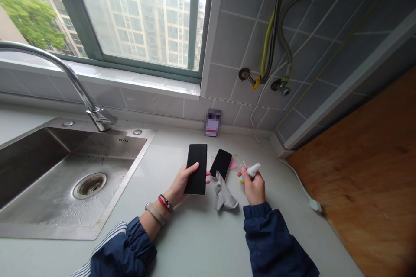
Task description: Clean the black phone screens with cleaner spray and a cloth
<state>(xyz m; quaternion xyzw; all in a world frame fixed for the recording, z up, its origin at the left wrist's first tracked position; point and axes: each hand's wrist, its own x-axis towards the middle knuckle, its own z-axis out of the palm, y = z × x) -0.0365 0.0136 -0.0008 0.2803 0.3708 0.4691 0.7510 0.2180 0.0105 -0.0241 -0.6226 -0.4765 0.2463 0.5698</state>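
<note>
My left hand [180, 183] is closed round a black smartphone [196, 171], thumb across its dark face and fingertips showing past the right edge. In my right hand [255, 188] is a small spray bottle [254, 169] with a white top; the fingers hide much of its body. Between the hands a second black phone [222, 162] lies flat on the counter. A crumpled grey cloth [225, 197] overlaps its lower end. Something pink [233, 163] and a clear, flat piece show beside that phone, partly covered.
A steel sink [107, 218] with a chrome faucet [76, 80] is on the left. A small upright card or box [212, 123], blurred, leans at the wall. A white cable with a plug [314, 204] runs down the right side, near a wooden board [364, 181]. Hoses [271, 34] hang above.
</note>
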